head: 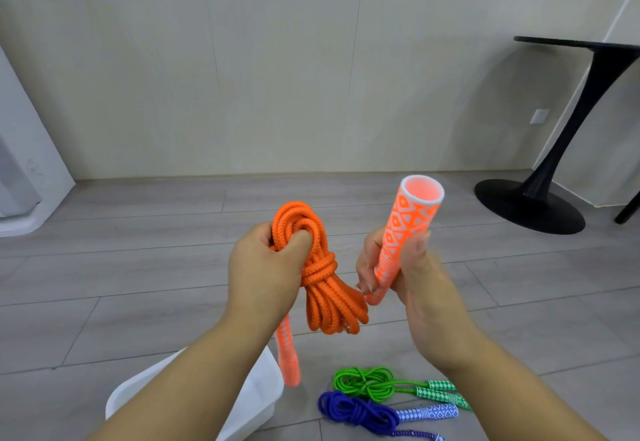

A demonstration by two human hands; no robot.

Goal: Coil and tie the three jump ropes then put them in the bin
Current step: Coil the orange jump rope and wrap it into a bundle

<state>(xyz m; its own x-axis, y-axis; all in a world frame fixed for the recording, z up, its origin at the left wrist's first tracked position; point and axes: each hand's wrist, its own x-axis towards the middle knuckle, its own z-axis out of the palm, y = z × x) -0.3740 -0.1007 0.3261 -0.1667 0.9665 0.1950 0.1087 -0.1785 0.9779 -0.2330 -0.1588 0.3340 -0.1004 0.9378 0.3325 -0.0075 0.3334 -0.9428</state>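
My left hand (268, 267) grips the top of a coiled orange jump rope (322, 278) that is knotted around its middle. One orange patterned handle (289, 354) hangs down below that hand. My right hand (412, 274) holds the other orange handle (403, 229) upright, its open end pointing up. On the floor at the lower right lie a coiled, tied green rope (370, 381) and a coiled, tied blue rope (356, 409), each with its handles pointing right. A white bin (263, 392) sits on the floor under my left forearm, mostly hidden by it.
A black pedestal table (540, 198) stands at the right against the wall. A white appliance or panel (24, 177) stands at the far left. The floor is grey wood planks.
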